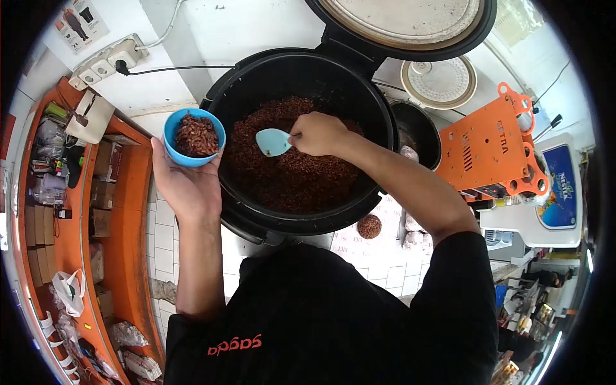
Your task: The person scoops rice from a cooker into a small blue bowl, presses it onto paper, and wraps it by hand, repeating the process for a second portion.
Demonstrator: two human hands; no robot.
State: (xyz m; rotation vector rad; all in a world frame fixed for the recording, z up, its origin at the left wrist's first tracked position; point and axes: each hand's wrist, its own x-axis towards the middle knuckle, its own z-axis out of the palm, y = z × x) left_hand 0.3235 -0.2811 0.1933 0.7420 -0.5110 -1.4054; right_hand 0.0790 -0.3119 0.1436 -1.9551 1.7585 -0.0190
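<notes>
My left hand (189, 183) holds a blue bowl (171, 149) from below, left of the large black cooker (301, 224). Dark reddish-brown rice (196, 136) is heaped in the bowl. Over the cooker's pot, my right hand (319, 134) is closed on the handle of a pale blue rice paddle (274, 142). The paddle's blade points left, above the brown rice (289, 176) in the pot, with a few bits on it.
The cooker's raised lid (410, 19) stands behind. To the right are a smaller black pot (420, 135) and an orange machine (478, 144). A round rice mound (369, 226) lies by wrapped portions (414, 239) at the front right. Orange shelves (122, 237) stand left.
</notes>
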